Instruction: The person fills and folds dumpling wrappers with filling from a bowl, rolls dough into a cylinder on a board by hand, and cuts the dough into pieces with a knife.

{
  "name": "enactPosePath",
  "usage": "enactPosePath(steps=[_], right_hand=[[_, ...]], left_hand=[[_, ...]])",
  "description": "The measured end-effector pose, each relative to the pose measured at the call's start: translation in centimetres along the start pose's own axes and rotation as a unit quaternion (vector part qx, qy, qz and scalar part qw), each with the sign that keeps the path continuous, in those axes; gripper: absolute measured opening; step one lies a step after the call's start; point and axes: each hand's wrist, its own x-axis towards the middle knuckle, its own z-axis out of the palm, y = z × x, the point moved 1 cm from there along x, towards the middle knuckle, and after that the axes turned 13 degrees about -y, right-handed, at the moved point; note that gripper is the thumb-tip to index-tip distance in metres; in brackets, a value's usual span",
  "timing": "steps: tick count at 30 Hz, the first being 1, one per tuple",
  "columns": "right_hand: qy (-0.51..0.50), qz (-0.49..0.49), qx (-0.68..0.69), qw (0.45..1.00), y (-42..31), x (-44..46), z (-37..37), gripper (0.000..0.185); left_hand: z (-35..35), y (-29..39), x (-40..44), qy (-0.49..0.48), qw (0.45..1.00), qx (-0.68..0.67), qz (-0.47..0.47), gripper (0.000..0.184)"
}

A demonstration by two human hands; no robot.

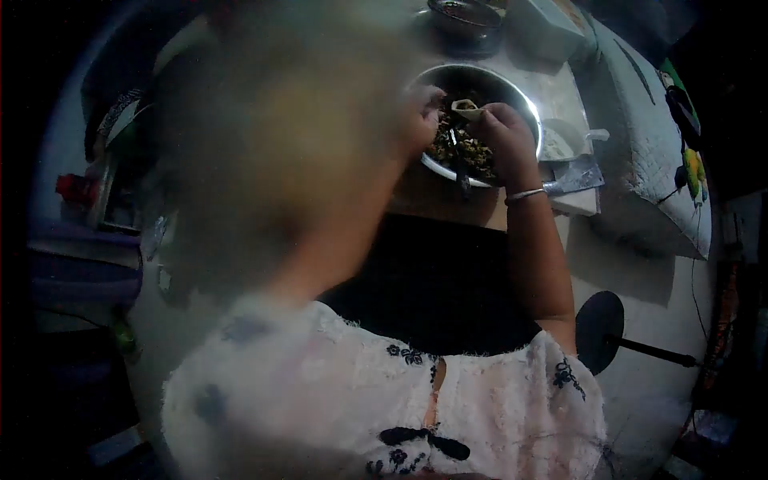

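Note:
A metal bowl (534,108) holds a dark, chopped filling (476,156). A spoon (462,168) with a dark handle rests in it, the handle leaning over the near rim. Above the filling, my right hand (508,136) pinches the edge of a pale dumpling wrapper (466,106), which is partly folded with a little filling inside. My left hand (422,120) is over the bowl's left side, its fingers curled close to the wrapper. Whether they hold anything is hidden by their curl and the blur.
A dark pot (466,28) stands behind the bowl, with a white container (546,32) beside it. To the right are a clear plastic packet (574,174) and a large white padded block (640,136). A blurred smear covers the view's left middle.

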Motion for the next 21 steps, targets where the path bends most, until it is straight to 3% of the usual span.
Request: enactPosePath(steps=[4,6,9,12,19,21], right_hand=[[-0.019,0.004,-0.041,0.999,-0.3,-0.1,0.2,0.014],[-0.023,0.012,-0.057,0.998,-0.5,-0.1,0.3,0.014],[-0.025,0.006,-0.101,0.995,-0.9,-0.4,0.5,0.013],[-0.037,0.022,-0.058,0.997,-1.3,-0.5,0.9,0.013],[-0.015,0.025,-0.137,0.990,-1.9,-0.7,1.5,0.012],[-0.016,0.016,-0.151,0.988,-1.2,-0.4,1.1,0.011]], left_hand=[[-0.8,1.9,-0.2,-0.072,0.995,-0.068,-0.007,0.030],[-1.7,3.6,0.0,-0.118,0.987,-0.071,-0.078,0.028],[-1.6,3.0,-0.1,-0.094,0.994,-0.055,-0.012,0.022],[-1.6,2.5,0.0,-0.095,0.994,-0.052,-0.023,0.018],[-1.8,2.2,-0.1,-0.107,0.992,-0.040,-0.045,0.012],[-1.9,2.0,0.0,-0.116,0.993,-0.027,-0.012,0.010]])
